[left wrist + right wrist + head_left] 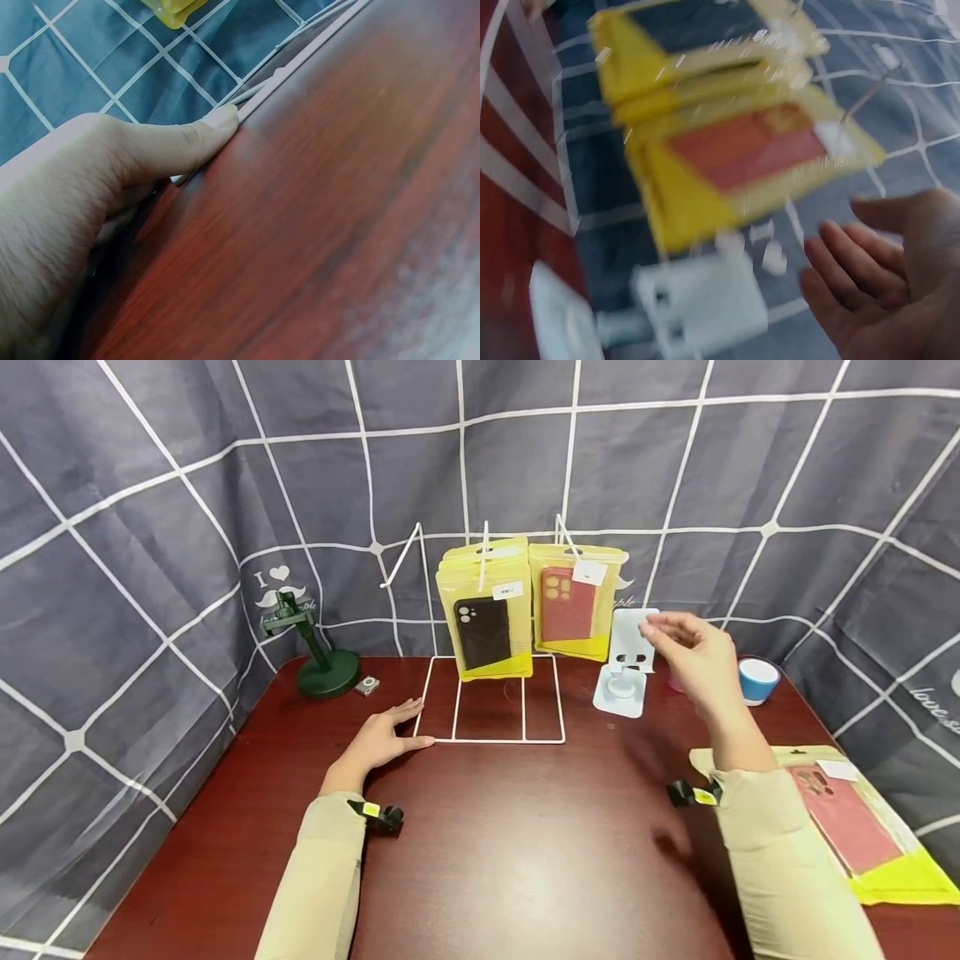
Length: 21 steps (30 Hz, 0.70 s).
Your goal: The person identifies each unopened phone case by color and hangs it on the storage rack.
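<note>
My left hand [377,739] lies at the left front corner of a white wire display rack [491,742]. Its straight fingers reach along the left side wire, and the thumb [187,139] presses on the front wire. On the rack's hooks hang yellow packs: a phone case pack with a black case [483,631] on the middle hook, and one with a red case [567,610] on the right hook. The left hook [402,558] carries nothing. My right hand [697,660] is raised, empty, with relaxed fingers, just right of the red case pack and overlapping a pale phone stand [628,647].
Another red phone case pack [847,818] lies at the table's right, beside my forearm. A blue and white cup [757,681] stands behind it. Back left are a dark green phone stand [326,668] and a small silver square gadget [367,686]. Grey checked cloth [630,468] hangs behind.
</note>
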Tool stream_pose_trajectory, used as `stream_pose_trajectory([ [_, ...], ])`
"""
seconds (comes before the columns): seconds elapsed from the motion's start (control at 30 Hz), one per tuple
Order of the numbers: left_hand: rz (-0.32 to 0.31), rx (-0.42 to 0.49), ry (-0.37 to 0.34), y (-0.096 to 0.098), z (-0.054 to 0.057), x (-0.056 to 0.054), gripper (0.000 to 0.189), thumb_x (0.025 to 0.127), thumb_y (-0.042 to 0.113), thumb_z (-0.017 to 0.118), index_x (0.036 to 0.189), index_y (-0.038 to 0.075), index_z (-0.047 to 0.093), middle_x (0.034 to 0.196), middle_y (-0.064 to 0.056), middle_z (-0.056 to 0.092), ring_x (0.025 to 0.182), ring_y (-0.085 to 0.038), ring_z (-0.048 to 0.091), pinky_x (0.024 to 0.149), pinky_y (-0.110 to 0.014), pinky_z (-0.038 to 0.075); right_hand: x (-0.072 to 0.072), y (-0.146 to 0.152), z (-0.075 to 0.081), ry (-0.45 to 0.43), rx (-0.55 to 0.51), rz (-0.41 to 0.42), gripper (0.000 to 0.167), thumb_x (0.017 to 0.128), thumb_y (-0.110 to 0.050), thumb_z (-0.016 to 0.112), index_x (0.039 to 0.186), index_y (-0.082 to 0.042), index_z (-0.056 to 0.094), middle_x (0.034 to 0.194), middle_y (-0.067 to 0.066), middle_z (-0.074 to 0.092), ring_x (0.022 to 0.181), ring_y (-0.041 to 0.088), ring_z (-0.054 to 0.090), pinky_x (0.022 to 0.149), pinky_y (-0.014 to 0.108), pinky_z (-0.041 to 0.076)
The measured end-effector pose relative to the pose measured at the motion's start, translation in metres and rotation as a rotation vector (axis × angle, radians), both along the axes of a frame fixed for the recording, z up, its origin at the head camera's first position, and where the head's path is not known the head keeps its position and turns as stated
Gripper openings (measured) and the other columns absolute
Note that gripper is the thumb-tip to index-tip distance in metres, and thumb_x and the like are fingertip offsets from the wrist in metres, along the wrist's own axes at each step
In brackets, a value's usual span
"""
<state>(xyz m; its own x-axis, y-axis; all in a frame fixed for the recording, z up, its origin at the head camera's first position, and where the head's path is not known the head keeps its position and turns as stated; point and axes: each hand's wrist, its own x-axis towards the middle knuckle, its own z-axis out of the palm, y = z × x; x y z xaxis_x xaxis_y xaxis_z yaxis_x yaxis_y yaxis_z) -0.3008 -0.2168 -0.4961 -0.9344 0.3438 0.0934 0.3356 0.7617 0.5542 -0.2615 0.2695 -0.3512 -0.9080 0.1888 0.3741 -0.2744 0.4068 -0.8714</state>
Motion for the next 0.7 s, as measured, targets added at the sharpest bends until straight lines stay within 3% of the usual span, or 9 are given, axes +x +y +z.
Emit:
stream_pose_trajectory([
  [0.13,-0.004,-0.003,-0.006,0.0,0.001,0.0,0.088,0.081,0.064,0.074,0.153,0.021,0.046,0.159,-0.002,0.039,0.148,-0.025,0.031,0.117,-0.053,0.029,0.024,0.042,-0.019,-0.1,0.335,0.13,0.035,0.094,-0.039,0.072,0.119,-0.016,0.073,0.105,-0.008,0.075,0.091,-0.006,0.064,0.073,0.011,0.047],
  [0.27,-0.008,0.002,0.0,0.0,0.001,0.0,0.086,0.082,0.062,0.075,0.152,0.02,0.048,0.158,-0.002,0.04,0.148,-0.024,0.032,0.117,-0.052,0.029,0.052,0.089,-0.042,-0.159,0.527,0.233,0.027,0.094,-0.034,0.073,0.119,-0.023,0.072,0.11,-0.003,0.075,0.097,-0.009,0.063,0.076,0.009,0.045],
  [0.43,-0.008,-0.006,0.018,-0.002,0.002,-0.001,0.088,0.081,0.065,0.073,0.152,0.02,0.048,0.158,-0.003,0.041,0.148,-0.025,0.033,0.117,-0.052,0.03,0.077,0.14,-0.071,-0.118,0.717,0.25,0.035,0.084,-0.018,0.082,0.118,-0.018,0.072,0.11,0.006,0.074,0.092,0.007,0.066,0.073,0.018,0.048],
  [0.53,-0.002,-0.012,0.015,-0.002,0.003,0.0,0.088,0.081,0.065,0.073,0.152,0.02,0.047,0.158,-0.003,0.04,0.148,-0.026,0.033,0.116,-0.053,0.03,0.084,0.153,-0.088,-0.066,0.84,0.225,0.044,0.076,-0.022,0.089,0.116,-0.015,0.072,0.108,0.006,0.072,0.091,0.021,0.065,0.073,0.031,0.049],
  [0.63,-0.002,-0.009,0.005,-0.001,0.003,0.002,0.089,0.081,0.065,0.074,0.153,0.02,0.047,0.159,-0.003,0.04,0.148,-0.027,0.032,0.116,-0.054,0.029,0.087,0.154,-0.1,-0.035,0.88,0.221,0.053,0.071,-0.03,0.092,0.116,-0.012,0.071,0.11,0.008,0.069,0.099,0.031,0.062,0.079,0.041,0.045],
  [0.7,-0.003,-0.004,0.002,-0.001,0.002,0.002,0.089,0.081,0.066,0.073,0.153,0.021,0.046,0.159,-0.003,0.039,0.148,-0.027,0.032,0.116,-0.055,0.03,0.089,0.15,-0.103,-0.043,0.858,0.226,0.057,0.071,-0.034,0.092,0.118,-0.01,0.07,0.111,0.009,0.067,0.098,0.029,0.061,0.079,0.04,0.045],
])
